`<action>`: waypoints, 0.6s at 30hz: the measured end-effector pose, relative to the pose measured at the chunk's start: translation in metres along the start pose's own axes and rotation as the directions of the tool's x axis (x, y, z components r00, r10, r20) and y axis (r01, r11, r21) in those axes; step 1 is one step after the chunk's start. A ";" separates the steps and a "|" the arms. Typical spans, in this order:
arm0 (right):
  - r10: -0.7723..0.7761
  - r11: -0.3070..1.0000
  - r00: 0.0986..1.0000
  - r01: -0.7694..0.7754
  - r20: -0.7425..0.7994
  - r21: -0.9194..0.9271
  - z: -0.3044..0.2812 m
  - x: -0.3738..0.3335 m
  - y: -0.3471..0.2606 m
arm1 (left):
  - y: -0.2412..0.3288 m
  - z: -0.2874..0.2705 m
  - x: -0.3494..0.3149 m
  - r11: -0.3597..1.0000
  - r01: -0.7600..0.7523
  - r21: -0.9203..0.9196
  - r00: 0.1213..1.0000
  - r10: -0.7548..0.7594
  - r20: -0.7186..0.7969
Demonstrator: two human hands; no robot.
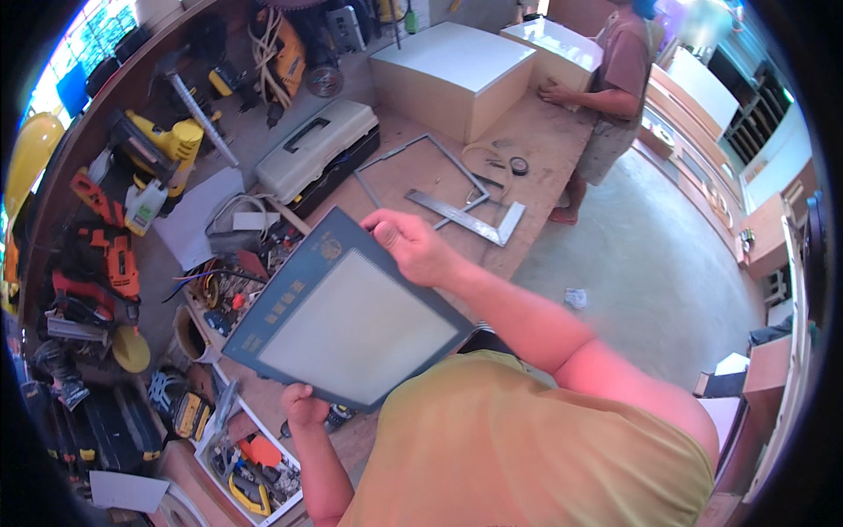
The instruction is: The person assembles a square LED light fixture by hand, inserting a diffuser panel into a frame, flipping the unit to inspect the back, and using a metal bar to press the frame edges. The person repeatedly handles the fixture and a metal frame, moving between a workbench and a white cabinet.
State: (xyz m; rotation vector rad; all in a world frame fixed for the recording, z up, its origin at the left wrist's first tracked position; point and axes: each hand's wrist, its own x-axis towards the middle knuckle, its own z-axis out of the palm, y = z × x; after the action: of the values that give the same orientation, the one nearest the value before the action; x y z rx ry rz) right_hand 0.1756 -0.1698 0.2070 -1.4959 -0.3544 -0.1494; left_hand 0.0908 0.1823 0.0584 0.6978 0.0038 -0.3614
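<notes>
I hold a flat glass panel (356, 329) in front of my body, tilted. It has a wide dark border with small gold markings and a pale, see-through-looking middle. My right hand (411, 248) grips its far right edge, thumb on the face. The lower left edge is pinched by my left hand (306, 407), whose fingers are partly hidden behind the panel. Beyond the panel, a thin grey rectangular metal frame (383, 159) lies on the wooden table (527, 189). A metal L-shaped square (465, 221) rests beside that frame.
A beige toolbox (318, 149) and white-topped boxes (452, 57) stand on the table. Another person (619, 83) works at its far end. A tray of small tools (250, 465) sits near my left arm. Power tools, including an orange drill (118, 259), line the left side.
</notes>
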 end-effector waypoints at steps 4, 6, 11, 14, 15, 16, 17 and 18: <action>0.077 0.987 0.997 -0.078 0.010 0.138 -0.007 -0.008 0.019 | 0.002 0.021 0.006 0.999 -0.020 -0.046 0.999 0.019 -0.035; 0.047 0.997 0.999 -0.046 -0.016 0.069 -0.003 -0.010 0.022 | -0.001 0.015 0.002 0.998 -0.030 0.048 0.999 0.029 0.031; 0.150 0.987 0.986 -0.153 -0.068 -0.050 0.003 0.001 0.036 | -0.007 0.014 -0.002 0.987 -0.052 0.155 0.996 0.062 -0.065; 0.340 0.938 0.938 -0.333 -0.070 0.097 -0.016 -0.008 0.045 | 0.004 0.022 -0.010 0.984 -0.060 0.167 0.988 0.083 -0.134; 0.262 0.961 0.957 -0.271 -0.121 -0.058 -0.031 -0.014 0.054 | 0.006 0.025 -0.011 0.985 -0.080 0.153 0.987 0.100 -0.125; 0.176 0.954 0.972 -0.207 -0.157 -0.215 -0.051 -0.025 0.063 | 0.008 0.028 -0.013 0.985 -0.101 0.139 0.986 0.118 -0.117; 0.271 0.888 0.931 -0.340 -0.243 -0.310 -0.070 -0.036 0.066 | 0.008 0.030 -0.016 0.984 -0.126 0.125 0.983 0.141 -0.115; 0.347 0.796 0.878 -0.461 -0.329 -0.392 -0.092 -0.046 0.068 | 0.006 0.027 -0.021 0.985 -0.139 0.099 0.980 0.151 -0.127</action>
State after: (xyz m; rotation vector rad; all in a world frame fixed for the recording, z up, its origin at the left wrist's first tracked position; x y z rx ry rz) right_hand 0.1661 -0.2608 0.1249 -1.9684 0.2305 -0.0682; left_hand 0.0696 0.1764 0.0859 0.8051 0.0638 -0.1751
